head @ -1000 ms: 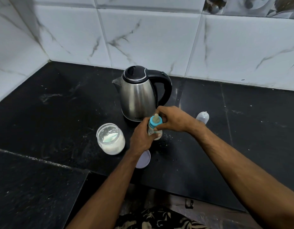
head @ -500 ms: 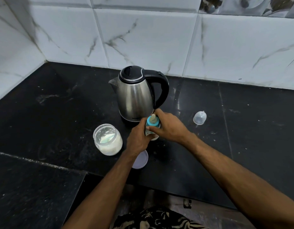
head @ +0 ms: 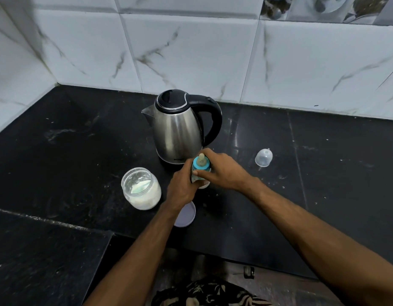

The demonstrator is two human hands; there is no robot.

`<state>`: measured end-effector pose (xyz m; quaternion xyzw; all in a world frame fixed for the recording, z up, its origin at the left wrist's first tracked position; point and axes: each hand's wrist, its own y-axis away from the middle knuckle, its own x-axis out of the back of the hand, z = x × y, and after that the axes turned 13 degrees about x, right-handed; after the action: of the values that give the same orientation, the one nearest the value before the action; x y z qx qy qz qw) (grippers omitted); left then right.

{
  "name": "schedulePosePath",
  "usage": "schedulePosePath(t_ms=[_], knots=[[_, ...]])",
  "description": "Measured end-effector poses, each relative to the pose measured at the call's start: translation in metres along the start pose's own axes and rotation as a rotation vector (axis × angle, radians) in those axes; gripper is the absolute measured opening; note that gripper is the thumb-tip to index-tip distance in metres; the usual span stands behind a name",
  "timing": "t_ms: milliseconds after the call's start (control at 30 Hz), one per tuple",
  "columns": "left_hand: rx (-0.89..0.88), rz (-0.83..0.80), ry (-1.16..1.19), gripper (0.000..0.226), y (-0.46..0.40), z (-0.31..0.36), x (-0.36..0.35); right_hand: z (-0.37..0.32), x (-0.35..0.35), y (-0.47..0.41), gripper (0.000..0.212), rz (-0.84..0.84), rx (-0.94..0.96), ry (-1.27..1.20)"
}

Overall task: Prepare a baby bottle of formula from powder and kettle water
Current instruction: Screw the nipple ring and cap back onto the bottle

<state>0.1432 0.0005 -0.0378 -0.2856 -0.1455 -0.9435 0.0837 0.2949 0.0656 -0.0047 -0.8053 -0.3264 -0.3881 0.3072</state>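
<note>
Two hands [head: 207, 175] close on a baby bottle [head: 200, 173] standing on the black bench [head: 323, 195], just in front of the steel kettle [head: 177, 131].

Left hand [head: 183, 184] wraps the body while the right hand [head: 222, 172] pinches the teal collar under the pale teat; capping looks underway, and shaking likely follows. Nearby: an open glass jar of white powder [head: 141, 188], its lilac lid [head: 186, 214], a clear dome cap [head: 263, 157].

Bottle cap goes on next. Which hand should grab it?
Right, probably. The clear cap lies on the counter right of the bottle, on the right hand's side. The left hand grips the bottle body and can steady it.
</note>
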Motion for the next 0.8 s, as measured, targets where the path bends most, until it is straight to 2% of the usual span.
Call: schedulePosePath(t_ms=[100, 367, 633, 800], knots=[[0.007, -0.010, -0.018, 0.060, -0.001, 0.000, 0.002, 0.003, 0.010, -0.004, 0.048, -0.095, 0.034, 0.027], [0.018, 0.050, -0.057, 0.061, 0.002, 0.001, -0.005, -0.009, -0.027, 0.009, 0.044, 0.226, -0.139, -0.019], [0.012, 0.029, -0.023, 0.063, 0.000, 0.002, -0.004, -0.002, -0.013, 0.010, 0.056, 0.159, -0.037, -0.097], [0.013, 0.055, 0.017, 0.062, -0.001, -0.001, -0.008, 0.007, 0.000, 0.018, 0.047, 0.317, -0.108, -0.072]])
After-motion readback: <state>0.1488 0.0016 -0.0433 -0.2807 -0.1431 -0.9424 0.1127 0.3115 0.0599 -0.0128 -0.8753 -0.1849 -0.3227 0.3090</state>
